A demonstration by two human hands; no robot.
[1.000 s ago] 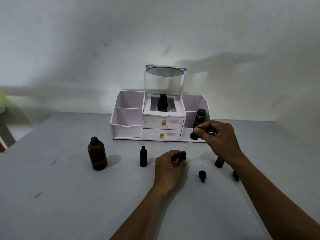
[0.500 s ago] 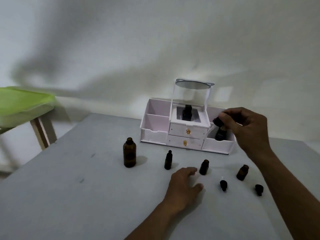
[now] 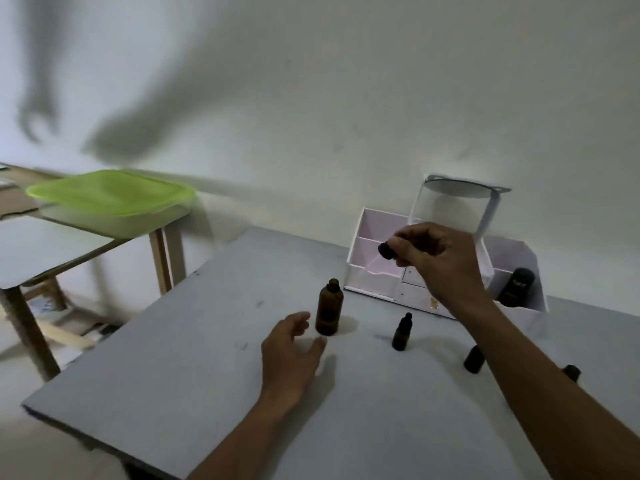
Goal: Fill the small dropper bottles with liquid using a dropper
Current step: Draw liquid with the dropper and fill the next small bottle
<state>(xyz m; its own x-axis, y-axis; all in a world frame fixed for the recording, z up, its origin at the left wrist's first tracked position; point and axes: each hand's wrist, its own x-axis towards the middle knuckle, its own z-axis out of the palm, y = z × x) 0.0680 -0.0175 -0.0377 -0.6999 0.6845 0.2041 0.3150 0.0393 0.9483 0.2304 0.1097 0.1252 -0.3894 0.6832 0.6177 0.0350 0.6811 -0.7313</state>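
The right hand (image 3: 438, 261) pinches the dropper (image 3: 385, 251) by its black bulb. The left hand (image 3: 289, 351) is spread empty, the uncapped amber bottle (image 3: 329, 311) just beyond its fingertips; light, slick glass, best gripped mid-body.

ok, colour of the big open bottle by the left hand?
Dark amber brown, seen in the head view: the large bottle stands uncapped beside the left hand.

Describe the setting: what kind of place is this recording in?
Probably a plain home room, not a lab: a white cosmetic organizer with mirror on a grey table against a bare wall, plus a green-lidded tub on a side table.
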